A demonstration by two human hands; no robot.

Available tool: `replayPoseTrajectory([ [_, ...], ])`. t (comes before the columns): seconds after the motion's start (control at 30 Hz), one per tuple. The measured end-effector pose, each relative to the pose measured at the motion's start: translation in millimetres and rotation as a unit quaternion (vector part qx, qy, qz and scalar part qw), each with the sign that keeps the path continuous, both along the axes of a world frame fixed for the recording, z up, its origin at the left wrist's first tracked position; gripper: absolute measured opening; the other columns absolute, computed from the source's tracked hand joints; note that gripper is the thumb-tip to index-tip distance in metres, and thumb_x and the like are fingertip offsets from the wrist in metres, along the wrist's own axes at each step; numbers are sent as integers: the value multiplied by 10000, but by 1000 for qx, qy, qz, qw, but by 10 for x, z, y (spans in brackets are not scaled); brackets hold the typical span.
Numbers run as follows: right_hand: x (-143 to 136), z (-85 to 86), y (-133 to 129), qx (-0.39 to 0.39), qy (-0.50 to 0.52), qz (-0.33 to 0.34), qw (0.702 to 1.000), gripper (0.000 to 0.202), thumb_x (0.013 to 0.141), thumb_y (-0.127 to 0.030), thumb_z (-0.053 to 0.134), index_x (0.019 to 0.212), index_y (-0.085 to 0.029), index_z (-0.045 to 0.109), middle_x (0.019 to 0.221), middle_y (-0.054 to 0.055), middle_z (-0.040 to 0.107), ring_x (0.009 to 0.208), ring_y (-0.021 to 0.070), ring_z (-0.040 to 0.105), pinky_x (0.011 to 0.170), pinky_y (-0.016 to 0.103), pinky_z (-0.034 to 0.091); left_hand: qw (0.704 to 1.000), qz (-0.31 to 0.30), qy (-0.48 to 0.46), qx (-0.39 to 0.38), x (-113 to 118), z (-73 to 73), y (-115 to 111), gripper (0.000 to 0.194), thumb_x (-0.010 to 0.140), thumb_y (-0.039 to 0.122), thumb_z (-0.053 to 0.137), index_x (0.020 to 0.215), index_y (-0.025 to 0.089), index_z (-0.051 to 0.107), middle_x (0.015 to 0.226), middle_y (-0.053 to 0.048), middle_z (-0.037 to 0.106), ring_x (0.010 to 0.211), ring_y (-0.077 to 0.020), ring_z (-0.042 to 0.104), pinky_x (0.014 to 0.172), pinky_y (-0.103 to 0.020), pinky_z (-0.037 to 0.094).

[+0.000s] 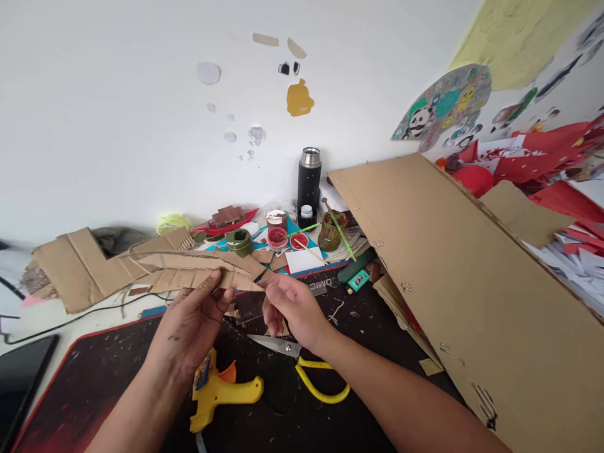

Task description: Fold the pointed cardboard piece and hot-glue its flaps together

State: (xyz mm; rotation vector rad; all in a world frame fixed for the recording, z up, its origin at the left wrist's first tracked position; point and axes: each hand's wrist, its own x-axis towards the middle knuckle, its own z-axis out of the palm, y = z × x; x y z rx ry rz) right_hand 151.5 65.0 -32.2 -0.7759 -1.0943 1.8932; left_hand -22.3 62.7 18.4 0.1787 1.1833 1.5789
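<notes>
Both of my hands hold up a long, curved piece of cardboard (189,260) above a dark desk mat. My left hand (195,321) grips its lower edge near the middle, thumb in front. At its right tip, my right hand (295,308) pinches the cardboard between thumb and fingers. Below my hands on the mat lie scissors (323,395) with yellow handles, blades pointing left. A yellow glue gun (226,391) rests beside them, partly hidden behind my left wrist.
A large cardboard panel (448,270) leans across the right side. Paint jars (240,241), a jar with brushes (329,236) and a black flask (309,179) stand against the wall. Cardboard scraps (80,267) lie at left, above a black tablet-like object (26,384). Red and white paper (542,167) is heaped at far right.
</notes>
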Motion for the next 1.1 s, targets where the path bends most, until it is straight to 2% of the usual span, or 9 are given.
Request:
replayPoseTrajectory([
  [0.17,-23,6,-21,-10,-1,-9,1000,679,787,-777,819,1100,-210,615,634,-82,612,414,84,500,410,210,368,1000,3,-4,18,45,-79,-26,239,893,-60,648,780,111,771,793,-20,823,672,-117,781,658,-205,702],
  [0.27,-46,-1,-35,-11,-20,-35,999,598,792,-700,850,1053,-211,627,610,-94,588,423,81,481,417,213,386,998,-49,18,41,123,-142,-96,138,762,17,845,816,133,796,841,-24,837,718,-149,790,661,-231,706],
  [0.4,-29,5,15,1,-36,-80,996,496,835,-658,800,947,-211,616,539,-95,547,423,94,477,426,223,387,985,-132,93,66,116,-180,-152,354,584,199,1036,860,178,814,919,-54,861,817,-223,806,669,-287,709],
  [0.53,34,32,87,2,-41,-86,995,488,842,-654,769,968,-206,622,503,-92,546,411,106,487,412,224,340,947,-270,169,37,-120,-164,-76,438,573,277,1047,944,185,833,974,-112,876,962,-314,819,805,-345,702],
  [0.67,61,44,89,2,-51,-66,997,491,827,-649,786,970,-213,610,486,-98,549,403,109,496,419,224,342,949,-230,205,60,-506,-141,83,507,672,301,987,1139,215,808,931,-27,871,982,-299,805,813,-327,681],
  [0.83,32,22,51,8,-64,-43,997,491,843,-675,769,948,-224,607,473,-95,551,392,112,492,430,227,340,964,-165,210,-1,-913,-58,151,401,796,314,882,1171,198,802,1128,-40,873,1037,-254,784,808,-274,659],
  [0.93,22,8,45,19,-63,-37,997,507,852,-712,749,898,-233,587,470,-94,541,386,113,487,422,230,335,959,-183,212,45,-992,9,85,382,806,348,914,1145,199,819,1148,-72,867,1022,-247,793,849,-289,671],
  [1.0,20,4,41,27,-68,-33,997,517,861,-725,739,860,-236,572,472,-92,535,387,110,490,423,228,338,936,-252,228,87,-986,42,14,436,875,478,865,1213,207,817,1212,-121,851,1093,-309,798,906,-365,682],
  [1.1,10,5,30,28,-82,-31,996,526,853,-721,759,815,-238,554,485,-90,529,389,104,478,418,228,353,858,-399,298,124,-920,77,-112,613,913,558,818,1452,283,722,1406,-154,777,1257,-400,750,1024,-483,651],
])
